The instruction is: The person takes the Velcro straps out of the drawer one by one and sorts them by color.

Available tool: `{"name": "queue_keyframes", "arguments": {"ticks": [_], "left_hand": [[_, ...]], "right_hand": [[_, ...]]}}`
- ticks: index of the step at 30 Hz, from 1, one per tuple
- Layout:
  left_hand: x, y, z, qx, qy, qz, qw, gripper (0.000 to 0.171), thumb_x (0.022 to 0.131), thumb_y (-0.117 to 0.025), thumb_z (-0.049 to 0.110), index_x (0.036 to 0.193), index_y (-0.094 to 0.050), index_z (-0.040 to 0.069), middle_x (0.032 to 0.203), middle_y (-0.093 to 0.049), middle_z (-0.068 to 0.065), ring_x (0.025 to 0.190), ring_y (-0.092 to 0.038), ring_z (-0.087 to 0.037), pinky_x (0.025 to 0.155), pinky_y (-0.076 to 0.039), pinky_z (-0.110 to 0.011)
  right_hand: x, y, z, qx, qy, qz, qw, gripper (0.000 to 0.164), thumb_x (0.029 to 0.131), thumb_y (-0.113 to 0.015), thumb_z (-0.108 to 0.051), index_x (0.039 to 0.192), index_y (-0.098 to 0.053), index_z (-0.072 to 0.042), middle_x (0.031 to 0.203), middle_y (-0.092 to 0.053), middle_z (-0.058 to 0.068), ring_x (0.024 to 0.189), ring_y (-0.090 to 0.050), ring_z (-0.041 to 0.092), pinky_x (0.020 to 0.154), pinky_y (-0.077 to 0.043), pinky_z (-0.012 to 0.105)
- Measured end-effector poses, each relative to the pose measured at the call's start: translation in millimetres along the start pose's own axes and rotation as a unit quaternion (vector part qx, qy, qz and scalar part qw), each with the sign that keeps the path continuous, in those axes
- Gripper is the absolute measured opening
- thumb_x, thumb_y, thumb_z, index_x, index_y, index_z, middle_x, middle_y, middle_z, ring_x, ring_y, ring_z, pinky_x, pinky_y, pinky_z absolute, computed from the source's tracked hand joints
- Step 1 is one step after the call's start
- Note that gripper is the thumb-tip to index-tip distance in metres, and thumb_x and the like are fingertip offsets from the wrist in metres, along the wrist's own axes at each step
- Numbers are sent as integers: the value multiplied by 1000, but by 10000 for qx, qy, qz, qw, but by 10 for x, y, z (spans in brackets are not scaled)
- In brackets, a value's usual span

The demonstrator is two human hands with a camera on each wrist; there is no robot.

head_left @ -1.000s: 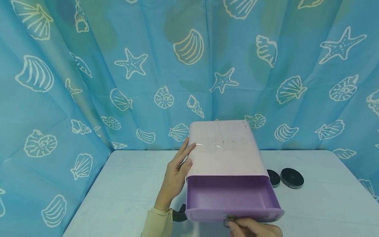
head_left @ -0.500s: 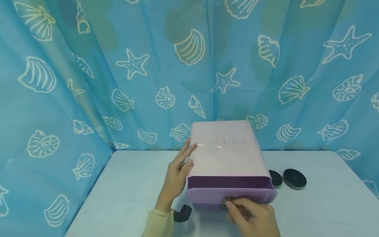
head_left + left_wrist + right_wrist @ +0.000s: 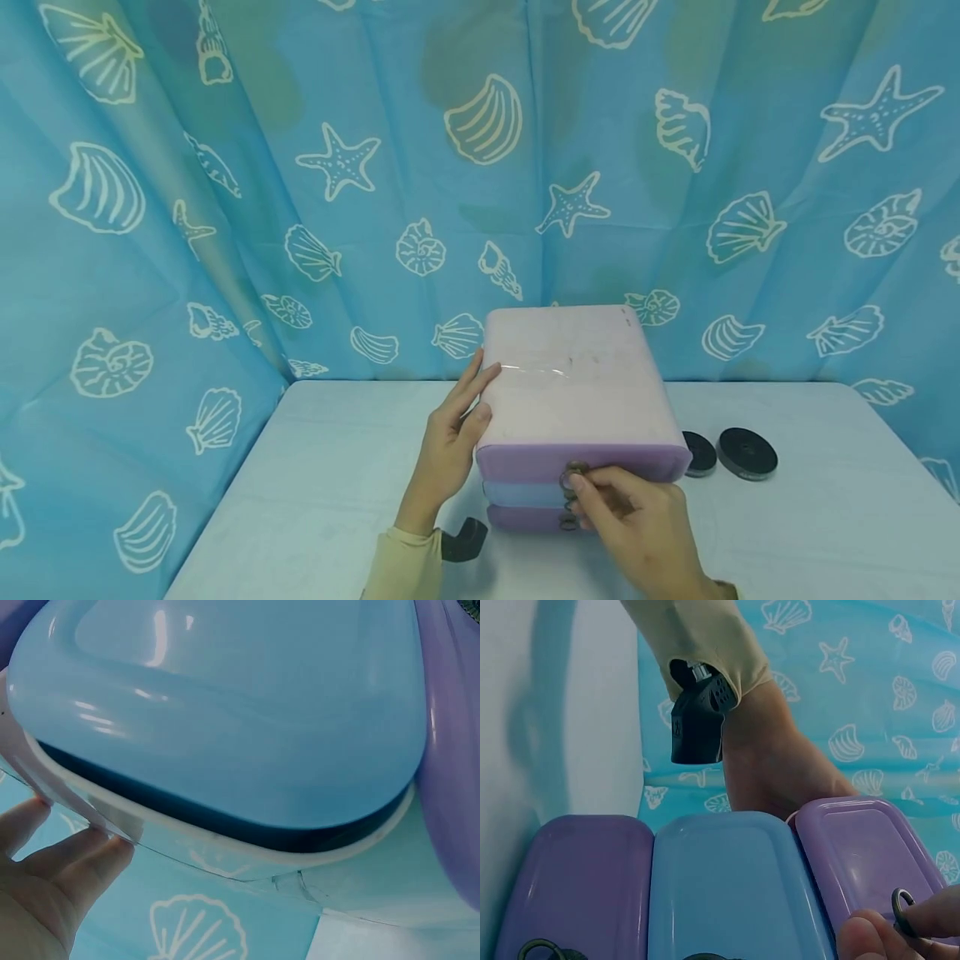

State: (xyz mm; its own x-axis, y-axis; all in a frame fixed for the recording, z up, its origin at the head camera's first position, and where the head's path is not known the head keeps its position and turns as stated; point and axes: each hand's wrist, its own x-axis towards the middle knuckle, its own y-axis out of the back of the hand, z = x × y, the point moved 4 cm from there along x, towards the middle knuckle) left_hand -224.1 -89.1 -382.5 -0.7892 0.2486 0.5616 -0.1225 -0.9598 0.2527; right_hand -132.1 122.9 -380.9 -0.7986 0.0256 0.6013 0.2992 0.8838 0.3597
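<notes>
A small drawer cabinet (image 3: 577,392) with a pale pink casing stands on the table. Its front has a purple top drawer (image 3: 517,463), a blue middle drawer (image 3: 521,493) and a purple bottom drawer (image 3: 521,518), each with a ring pull. The top drawer sits flush with the casing. My right hand (image 3: 637,525) pinches the top drawer's ring pull (image 3: 901,907) between thumb and finger. My left hand (image 3: 444,450) rests along the cabinet's left side, fingers extended, fingertips at the upper edge. In the left wrist view, a dark gap shows beside the blue drawer front (image 3: 262,735).
Two black round discs, a nearer-right one (image 3: 747,454) and one partly hidden by the cabinet (image 3: 701,454), lie on the white table (image 3: 315,483). A black camera (image 3: 697,720) sticks out at the left sleeve. A blue shell-patterned curtain (image 3: 480,208) hangs behind.
The purple top drawer was pulled out and is now pushed in, my right hand moving forward with its ring pull. The lower drawers have come into view. My left hand stays at the cabinet's side.
</notes>
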Motion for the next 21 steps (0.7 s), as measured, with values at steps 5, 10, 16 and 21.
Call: {"name": "queue_keyframes", "arguments": {"ticks": [5,10,16,21], "left_hand": [[1,-1,-4,-39,-86,-1,10000,43,107,-47,18,150,-50,20,165,-27,-1,150,-27,-21,110,-40,-44],[3,-3,-3,-46,-83,11,10000,43,107,-47,17,150,-51,20,165,-27,-2,150,-27,-22,110,-40,-44],[5,1,-3,3,-73,31,10000,43,107,-47,16,149,-51,21,164,-27,0,149,-28,-21,110,-40,-46],[2,0,3,8,-40,30,10000,43,107,-48,17,149,-51,22,164,-27,0,149,-28,-21,110,-40,-45]], "right_hand": [[41,-7,8,-92,-6,-14,10000,17,87,-77,-1,79,-71,-15,66,-68,-16,52,-63,2,49,-52,16],[55,-8,17,-47,-86,-34,9999,17,87,-77,-1,78,-71,-15,65,-68,-15,51,-64,1,48,-53,17],[71,-18,27,75,47,-64,9999,17,86,-77,1,78,-71,-14,65,-69,-13,50,-64,3,46,-52,17],[43,-17,46,-102,42,-28,9999,15,85,-78,0,78,-73,-12,65,-69,-13,51,-63,0,47,-52,16]]}}
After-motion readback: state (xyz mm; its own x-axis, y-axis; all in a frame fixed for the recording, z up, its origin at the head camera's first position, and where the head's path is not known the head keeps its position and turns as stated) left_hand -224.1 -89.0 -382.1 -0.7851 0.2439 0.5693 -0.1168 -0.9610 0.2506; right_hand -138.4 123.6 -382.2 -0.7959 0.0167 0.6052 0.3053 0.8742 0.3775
